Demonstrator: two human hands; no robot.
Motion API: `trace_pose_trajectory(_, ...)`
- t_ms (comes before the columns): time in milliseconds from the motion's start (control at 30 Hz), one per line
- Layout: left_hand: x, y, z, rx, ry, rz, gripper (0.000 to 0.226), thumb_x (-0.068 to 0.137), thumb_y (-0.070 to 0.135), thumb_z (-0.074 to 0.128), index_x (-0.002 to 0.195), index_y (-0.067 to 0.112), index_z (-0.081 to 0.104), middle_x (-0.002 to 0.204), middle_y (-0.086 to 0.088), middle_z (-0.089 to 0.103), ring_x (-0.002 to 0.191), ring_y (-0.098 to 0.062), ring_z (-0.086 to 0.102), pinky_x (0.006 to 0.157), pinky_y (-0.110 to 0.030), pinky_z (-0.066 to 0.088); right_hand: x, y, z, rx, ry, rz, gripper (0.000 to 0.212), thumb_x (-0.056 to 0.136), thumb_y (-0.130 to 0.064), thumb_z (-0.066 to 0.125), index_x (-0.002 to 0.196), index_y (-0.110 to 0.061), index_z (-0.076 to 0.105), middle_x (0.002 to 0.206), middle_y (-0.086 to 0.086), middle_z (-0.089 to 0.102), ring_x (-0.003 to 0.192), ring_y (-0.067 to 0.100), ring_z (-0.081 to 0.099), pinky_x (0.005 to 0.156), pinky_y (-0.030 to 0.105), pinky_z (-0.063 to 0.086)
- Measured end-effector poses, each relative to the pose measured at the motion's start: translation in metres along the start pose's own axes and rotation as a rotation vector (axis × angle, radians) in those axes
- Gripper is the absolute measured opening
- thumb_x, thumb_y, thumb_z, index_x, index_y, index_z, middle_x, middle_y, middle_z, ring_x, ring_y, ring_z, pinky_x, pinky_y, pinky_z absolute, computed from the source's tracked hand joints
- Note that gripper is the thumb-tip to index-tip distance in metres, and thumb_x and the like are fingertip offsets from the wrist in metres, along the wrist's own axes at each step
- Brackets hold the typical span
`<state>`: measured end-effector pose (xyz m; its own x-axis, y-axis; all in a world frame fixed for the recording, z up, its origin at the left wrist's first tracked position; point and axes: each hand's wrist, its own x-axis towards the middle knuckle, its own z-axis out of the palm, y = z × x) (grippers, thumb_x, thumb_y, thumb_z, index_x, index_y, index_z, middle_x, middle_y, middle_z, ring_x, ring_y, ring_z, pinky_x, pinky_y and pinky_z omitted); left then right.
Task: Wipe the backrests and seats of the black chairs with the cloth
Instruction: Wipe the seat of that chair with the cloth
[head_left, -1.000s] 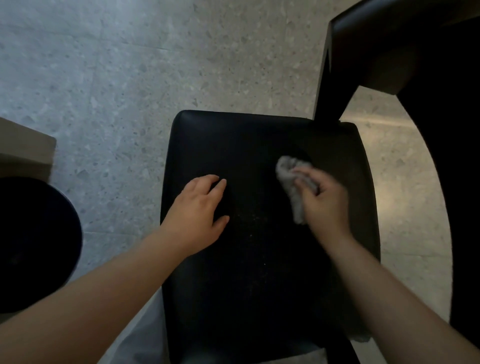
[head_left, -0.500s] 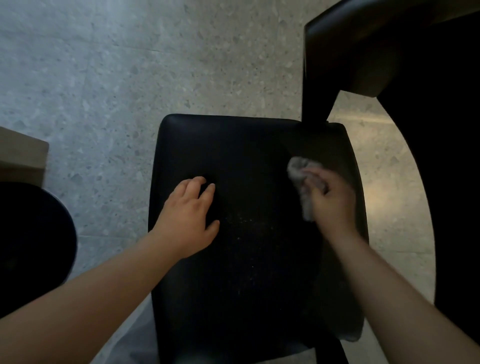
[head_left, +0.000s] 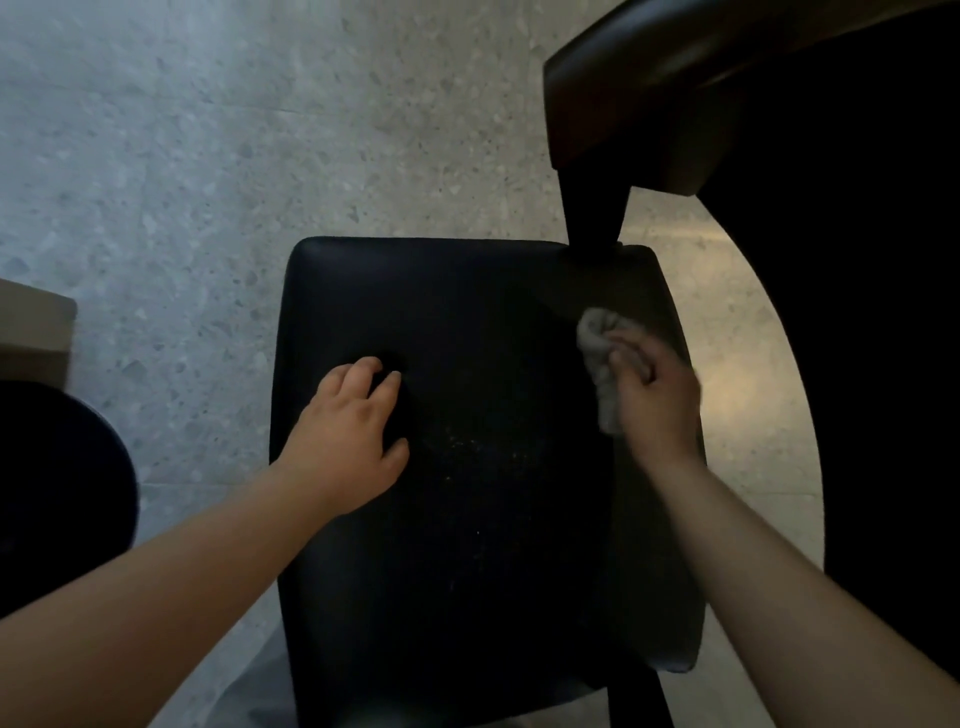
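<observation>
The black seat (head_left: 493, 493) lay flat and padded, with pale specks near its middle. The grey cloth (head_left: 597, 345) sat bunched at its right edge, gripped in the right hand (head_left: 657, 402). The dark backrest (head_left: 649, 104) rose beyond.

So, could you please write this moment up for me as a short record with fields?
surface: black seat, with pale specks near its middle
bracing: left hand rests palm down on the seat's left part
wiping: right hand grips the cloth
tool state: grey, bunched, pressed on the seat near its right edge
not touched: backrest, upper right
ground: speckled grey floor
</observation>
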<state>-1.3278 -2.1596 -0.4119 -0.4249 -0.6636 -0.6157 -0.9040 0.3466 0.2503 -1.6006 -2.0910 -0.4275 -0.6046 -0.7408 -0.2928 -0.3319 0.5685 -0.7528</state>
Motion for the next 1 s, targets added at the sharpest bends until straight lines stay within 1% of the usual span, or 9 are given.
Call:
trace_pose_trajectory(133, 0.001, 0.006, -0.006, 0.032, -0.025, -0.010, 0.078, 0.093, 0.048, 0.052, 0.155, 0.017, 0.019, 0.157, -0.007, 0.013, 0.144, -0.028, 0.018, 0.115, -0.035, 0.027, 0.004, 0.008, 0.013, -0.110, -0.021, 0.048, 0.022, 0.095, -0.013, 0.057, 0.110, -0.024, 0.070, 0.110, -0.008, 0.063, 0.097, 0.004, 0.059, 0.071, -0.001, 0.034)
trace_pose_trajectory(300, 0.001, 0.028, -0.012, 0.072, -0.044, 0.047, 0.080, 0.092, 0.052, 0.053, 0.155, 0.023, 0.014, 0.157, -0.008, 0.006, 0.143, -0.030, 0.015, 0.116, -0.040, 0.025, -0.069, 0.012, 0.017, 0.071, -0.420, 0.130, 0.025, 0.095, -0.010, 0.059, 0.106, -0.030, 0.068, 0.110, -0.012, 0.066, 0.097, -0.008, 0.061, 0.082, 0.006, 0.046)
trace_pose_trajectory(433, 0.015, 0.042, -0.011, 0.083, -0.051, 0.168, 0.079, 0.092, 0.053, 0.052, 0.156, 0.029, 0.011, 0.159, -0.003, 0.007, 0.145, -0.027, 0.009, 0.119, -0.042, 0.020, -0.023, 0.013, -0.008, 0.041, 0.005, 0.060, 0.026, 0.094, -0.010, 0.059, 0.114, -0.024, 0.068, 0.116, -0.005, 0.065, 0.103, 0.004, 0.059, 0.083, 0.001, 0.039)
trace_pose_trajectory(500, 0.021, 0.047, -0.008, 0.066, -0.090, 0.181, 0.081, 0.092, 0.052, 0.054, 0.156, 0.029, 0.009, 0.161, -0.003, 0.005, 0.147, -0.028, 0.006, 0.120, -0.045, 0.021, 0.013, 0.015, -0.017, -0.113, 0.079, -0.022, 0.024, 0.096, -0.011, 0.056, 0.116, -0.018, 0.069, 0.120, 0.000, 0.065, 0.111, 0.009, 0.057, 0.089, 0.007, 0.039)
trace_pose_trajectory(633, 0.027, 0.052, 0.001, 0.096, -0.114, 0.148, 0.080, 0.092, 0.050, 0.055, 0.156, 0.030, 0.012, 0.161, -0.005, 0.001, 0.147, -0.032, 0.001, 0.120, -0.046, 0.020, 0.015, 0.021, -0.002, -0.184, 0.028, -0.021, 0.021, 0.095, -0.012, 0.055, 0.106, -0.022, 0.071, 0.108, -0.003, 0.065, 0.098, 0.008, 0.059, 0.080, 0.016, 0.042)
trace_pose_trajectory(700, 0.028, 0.053, 0.002, 0.101, -0.115, 0.137, 0.079, 0.092, 0.049, 0.055, 0.156, 0.029, 0.013, 0.161, -0.005, 0.001, 0.147, -0.032, 0.000, 0.120, -0.046, 0.020, -0.018, 0.023, 0.007, -0.093, -0.116, -0.001, 0.023, 0.094, -0.013, 0.057, 0.097, -0.032, 0.068, 0.101, -0.012, 0.063, 0.090, 0.000, 0.060, 0.077, 0.014, 0.044)
trace_pose_trajectory(800, 0.031, 0.052, 0.001, 0.115, -0.132, 0.141, 0.080, 0.091, 0.049, 0.056, 0.156, 0.030, 0.013, 0.161, -0.005, 0.000, 0.147, -0.032, 0.000, 0.120, -0.046, 0.020, -0.055, 0.026, 0.004, 0.088, -0.311, 0.051, 0.028, 0.094, -0.010, 0.059, 0.099, -0.036, 0.068, 0.107, -0.014, 0.065, 0.097, -0.007, 0.060, 0.080, 0.007, 0.044)
trace_pose_trajectory(933, 0.030, 0.053, 0.001, 0.133, -0.140, 0.132, 0.082, 0.091, 0.050, 0.055, 0.156, 0.030, 0.010, 0.161, -0.005, -0.002, 0.147, -0.031, -0.001, 0.120, -0.044, 0.019, 0.000, 0.033, -0.019, -0.070, 0.100, -0.003, 0.025, 0.093, -0.005, 0.057, 0.111, -0.014, 0.071, 0.110, -0.003, 0.066, 0.099, 0.005, 0.057, 0.081, 0.001, 0.035)
trace_pose_trajectory(1000, 0.030, 0.054, 0.004, 0.140, -0.141, 0.119, 0.083, 0.091, 0.051, 0.055, 0.156, 0.030, 0.008, 0.161, -0.004, -0.004, 0.147, -0.031, -0.004, 0.121, -0.044, 0.018, 0.029, 0.041, -0.030, -0.189, 0.207, -0.041, 0.024, 0.093, -0.005, 0.056, 0.110, -0.011, 0.071, 0.110, 0.005, 0.068, 0.100, 0.011, 0.057, 0.080, 0.009, 0.036)
